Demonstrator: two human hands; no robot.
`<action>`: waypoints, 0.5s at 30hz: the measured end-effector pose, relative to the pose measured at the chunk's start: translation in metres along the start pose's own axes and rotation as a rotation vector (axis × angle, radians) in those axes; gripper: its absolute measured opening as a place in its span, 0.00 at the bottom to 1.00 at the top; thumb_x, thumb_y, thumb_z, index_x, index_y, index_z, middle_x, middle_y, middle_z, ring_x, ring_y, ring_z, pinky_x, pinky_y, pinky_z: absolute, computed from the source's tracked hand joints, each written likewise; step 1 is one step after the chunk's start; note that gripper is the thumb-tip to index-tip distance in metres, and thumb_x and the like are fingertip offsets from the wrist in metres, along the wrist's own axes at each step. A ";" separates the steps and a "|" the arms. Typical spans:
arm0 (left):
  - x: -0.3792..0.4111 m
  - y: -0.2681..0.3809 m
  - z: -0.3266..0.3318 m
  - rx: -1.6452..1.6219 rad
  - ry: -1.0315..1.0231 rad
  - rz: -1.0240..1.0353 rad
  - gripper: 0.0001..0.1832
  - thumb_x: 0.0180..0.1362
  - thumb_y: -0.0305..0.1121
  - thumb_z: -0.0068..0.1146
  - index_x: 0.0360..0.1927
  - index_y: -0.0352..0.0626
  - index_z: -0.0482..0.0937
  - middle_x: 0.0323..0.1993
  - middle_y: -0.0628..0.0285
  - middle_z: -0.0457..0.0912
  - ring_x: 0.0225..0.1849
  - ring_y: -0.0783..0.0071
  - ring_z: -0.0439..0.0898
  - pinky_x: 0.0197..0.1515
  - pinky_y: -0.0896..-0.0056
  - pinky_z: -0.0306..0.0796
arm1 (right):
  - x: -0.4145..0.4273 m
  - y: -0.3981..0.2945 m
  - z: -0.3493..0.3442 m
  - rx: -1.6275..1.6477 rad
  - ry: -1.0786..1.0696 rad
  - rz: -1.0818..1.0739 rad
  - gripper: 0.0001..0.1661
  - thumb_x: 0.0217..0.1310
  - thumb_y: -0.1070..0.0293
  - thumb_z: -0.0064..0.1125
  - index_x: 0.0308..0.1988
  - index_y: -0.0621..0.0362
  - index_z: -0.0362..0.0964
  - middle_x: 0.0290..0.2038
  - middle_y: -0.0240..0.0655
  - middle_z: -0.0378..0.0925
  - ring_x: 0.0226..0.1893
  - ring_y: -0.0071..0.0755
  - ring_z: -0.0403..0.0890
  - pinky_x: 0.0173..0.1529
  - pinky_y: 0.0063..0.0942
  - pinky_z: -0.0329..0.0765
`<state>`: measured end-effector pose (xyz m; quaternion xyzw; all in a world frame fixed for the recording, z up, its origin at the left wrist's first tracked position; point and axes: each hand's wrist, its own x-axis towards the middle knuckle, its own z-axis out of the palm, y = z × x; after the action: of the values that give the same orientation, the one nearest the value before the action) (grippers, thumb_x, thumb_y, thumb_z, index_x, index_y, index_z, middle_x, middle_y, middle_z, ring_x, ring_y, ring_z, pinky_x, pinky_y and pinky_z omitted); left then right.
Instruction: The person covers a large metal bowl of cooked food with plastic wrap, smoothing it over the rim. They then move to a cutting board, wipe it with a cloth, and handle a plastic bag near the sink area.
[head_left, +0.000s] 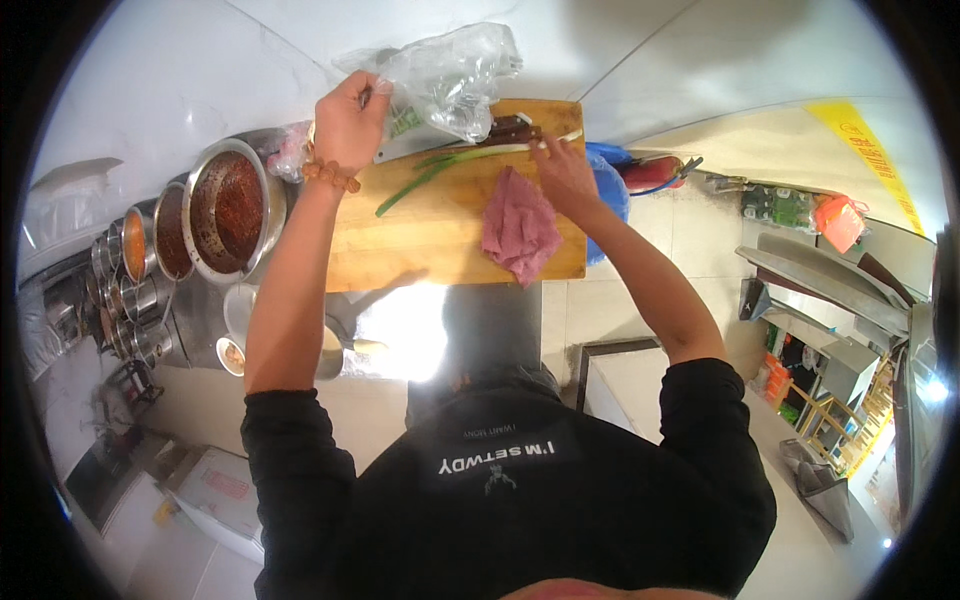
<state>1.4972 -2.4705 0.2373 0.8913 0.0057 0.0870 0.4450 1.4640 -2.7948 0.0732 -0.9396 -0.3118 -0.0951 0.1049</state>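
Note:
My left hand (351, 124) grips the edge of a clear plastic bag (457, 75), which is lifted above the back of a wooden cutting board (405, 255). My right hand (559, 169) rests at the white end of a green onion (442, 165) on the board's right side; whether its fingers close on the stalk is unclear. Behind the onion lies a cleaver with a dark handle (514, 129), its blade (420, 142) partly hidden by the bag. A crumpled pink cloth (521, 225) lies on the board just below my right hand.
Left of the board stand a large metal bowl of dark red sauce (229, 206) and several smaller metal pots. A small white cup (231, 355) is near the counter's front edge. A blue plastic bag (607, 195) hangs by the board's right edge. A tiled wall (637, 45) rises behind.

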 end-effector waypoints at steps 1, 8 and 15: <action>-0.001 -0.003 0.000 -0.005 -0.016 -0.019 0.11 0.66 0.36 0.61 0.38 0.36 0.82 0.20 0.62 0.77 0.22 0.77 0.69 0.29 0.70 0.68 | -0.004 0.007 0.000 -0.082 -0.030 0.034 0.24 0.58 0.70 0.57 0.56 0.57 0.73 0.49 0.38 0.75 0.47 0.43 0.81 0.46 0.40 0.79; 0.011 0.003 0.005 -0.020 0.001 0.033 0.11 0.67 0.35 0.60 0.38 0.36 0.82 0.20 0.64 0.77 0.23 0.78 0.69 0.29 0.71 0.68 | 0.005 0.018 0.025 -0.268 -0.184 0.104 0.21 0.57 0.69 0.59 0.51 0.61 0.74 0.40 0.37 0.79 0.33 0.39 0.85 0.41 0.39 0.80; 0.012 0.014 -0.005 0.007 0.005 0.014 0.10 0.66 0.35 0.60 0.39 0.36 0.82 0.20 0.64 0.76 0.24 0.78 0.69 0.29 0.71 0.67 | -0.008 0.028 -0.028 -0.162 -0.136 -0.266 0.05 0.55 0.70 0.58 0.34 0.56 0.75 0.32 0.36 0.77 0.34 0.38 0.85 0.33 0.33 0.80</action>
<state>1.5073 -2.4739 0.2537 0.8926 0.0009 0.0924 0.4412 1.4710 -2.8282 0.0942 -0.8996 -0.4310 -0.0694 -0.0061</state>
